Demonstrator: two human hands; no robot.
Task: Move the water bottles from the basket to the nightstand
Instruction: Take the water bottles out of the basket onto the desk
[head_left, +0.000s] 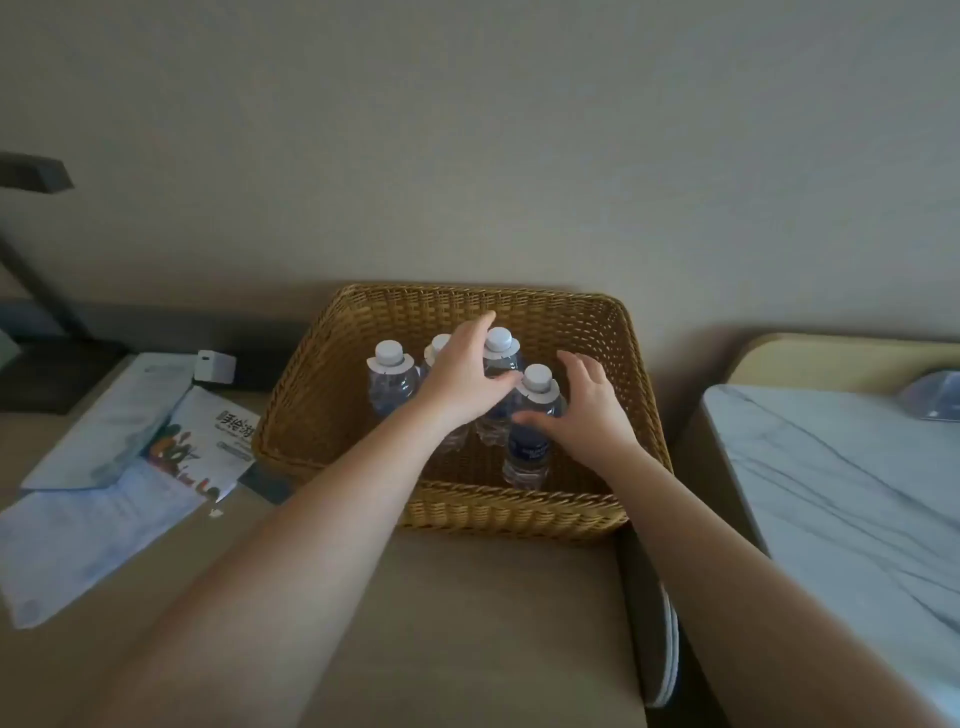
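A woven wicker basket (571, 332) stands against the wall on a beige surface. Several clear water bottles with white caps stand upright inside it. My left hand (462, 374) reaches in among them, fingers spread around the back bottle (500, 340), partly covering another bottle (439, 345). A further bottle (389, 374) stands free at the left. My right hand (582, 410) is open beside the front bottle (530, 447) with the blue label, fingers curled toward it without closing. The marble-topped nightstand (831, 493) is at the right.
Leaflets and papers (130, 467) lie left of the basket, with a small white cube (214, 366) and a dark lamp base (47, 374) behind them. A clear object (930, 397) sits at the nightstand's far right edge. A gap separates the beige surface from the nightstand.
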